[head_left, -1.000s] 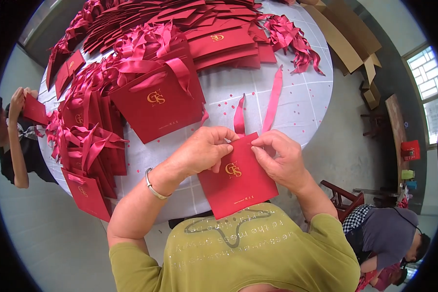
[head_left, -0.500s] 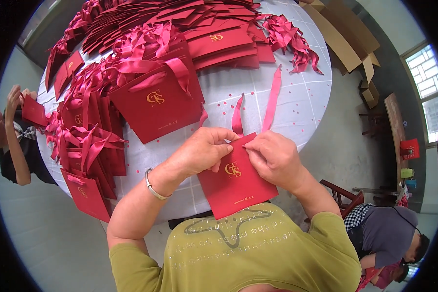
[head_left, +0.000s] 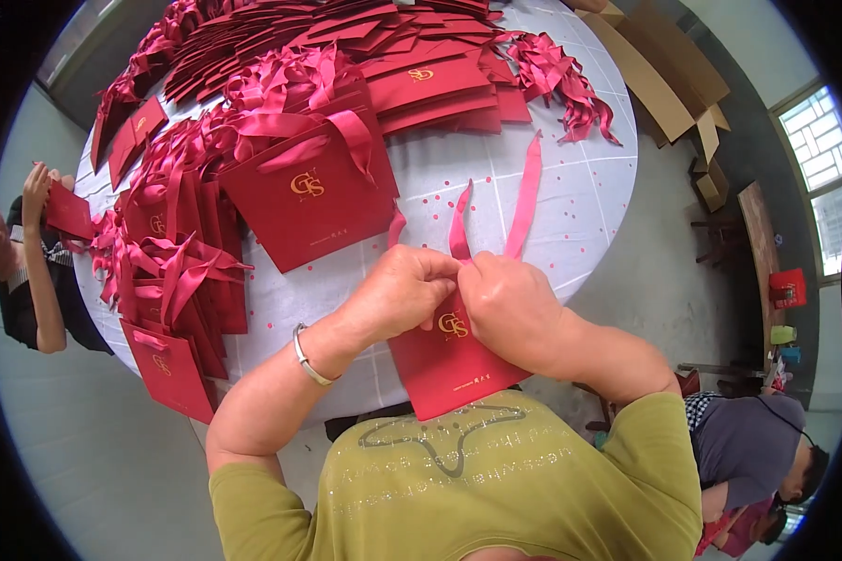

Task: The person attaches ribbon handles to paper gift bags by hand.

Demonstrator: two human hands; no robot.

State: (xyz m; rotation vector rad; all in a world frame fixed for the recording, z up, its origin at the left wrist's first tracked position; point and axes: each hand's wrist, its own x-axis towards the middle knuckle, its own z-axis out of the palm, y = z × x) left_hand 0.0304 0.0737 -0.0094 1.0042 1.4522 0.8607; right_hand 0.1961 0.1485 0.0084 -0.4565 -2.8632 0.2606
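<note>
Paper bag (head_left: 486, 366), flat and red, lies between the two hands, its top edge under their fingers and its base close to the green shirt (head_left: 505, 477), probably so that the worked edge stays steady and easy to see. The left hand (head_left: 407, 294) pinches that top edge with thumb and forefinger, seemingly as the anchor; the right hand (head_left: 515, 304) is curled narrow beside it, fingertips hidden, so what they grip I cannot tell. Just beyond the hands stretch two ribbon tails (head_left: 528, 198), smooth, satiny pink, with pointed ends. Past the left hand, stiff ribbon-handled bags (head_left: 318, 220) crowd together; farther beyond both hands, flat bags (head_left: 463, 82) overlap in fanned layers on creased white cloth (head_left: 589, 201). Beyond the right hand, a ribbon heap (head_left: 552, 70) curls loosely.
</note>
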